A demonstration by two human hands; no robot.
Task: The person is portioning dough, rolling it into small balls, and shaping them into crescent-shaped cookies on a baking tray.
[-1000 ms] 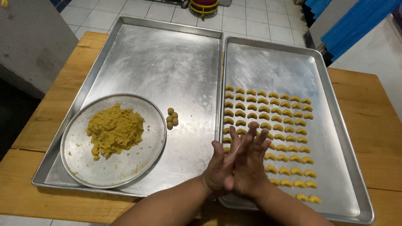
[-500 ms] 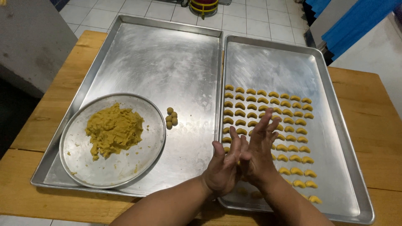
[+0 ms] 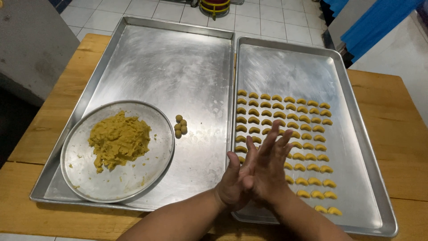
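Two hands, the left hand [image 3: 235,185] and right hand [image 3: 267,172], pressed palm to palm with fingers [image 3: 273,136] splayed; whether dough lay between them could not be told. Crescent dough pieces [image 3: 285,129] lay beneath and beyond the fingertips on the right tray [image 3: 285,62]; four dough balls [image 3: 180,126] sat left of them.

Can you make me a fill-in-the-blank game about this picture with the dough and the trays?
1. The lump of yellow dough sits on a round metal ____.
2. The crescent-shaped pieces lie in rows on the ____ tray.
3. The left hand and right hand are pressed ____ above the trays.
4. Beside the plate, on the left tray, lie a few small dough ____.

Missing words: plate; right; together; balls
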